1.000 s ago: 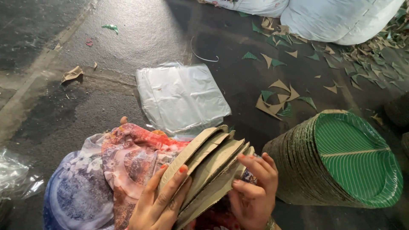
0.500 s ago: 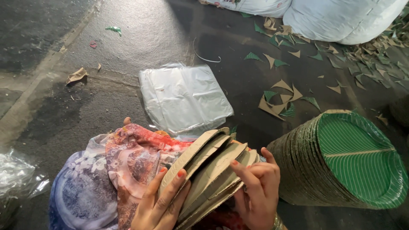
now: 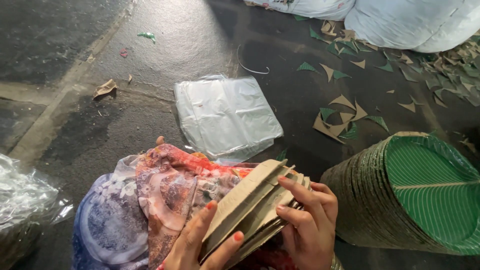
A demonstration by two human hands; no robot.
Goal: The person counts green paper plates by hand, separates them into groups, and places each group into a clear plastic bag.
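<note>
Both hands hold a small stack of brown-backed paper plates (image 3: pixel 252 207) on edge over my lap, which is covered in patterned cloth (image 3: pixel 160 200). My left hand (image 3: pixel 200 245) grips the stack from below on the left, thumb up against its near face. My right hand (image 3: pixel 307 225) grips the right side, with the fingers spreading the plates apart at the top. To the right lies a long stack of green leaf-print plates (image 3: pixel 415 195) on its side, the green face turned toward me.
A pile of flat clear plastic bags (image 3: pixel 225 115) lies on the dark floor ahead. Green and brown triangular paper offcuts (image 3: pixel 345 117) are scattered at the right. White sacks (image 3: pixel 400 20) stand at the back. Crumpled plastic (image 3: pixel 25 200) lies at the left.
My right fingers have shifted across the top edges of the plates, fanning them a little wider. The left hand keeps its grip.
</note>
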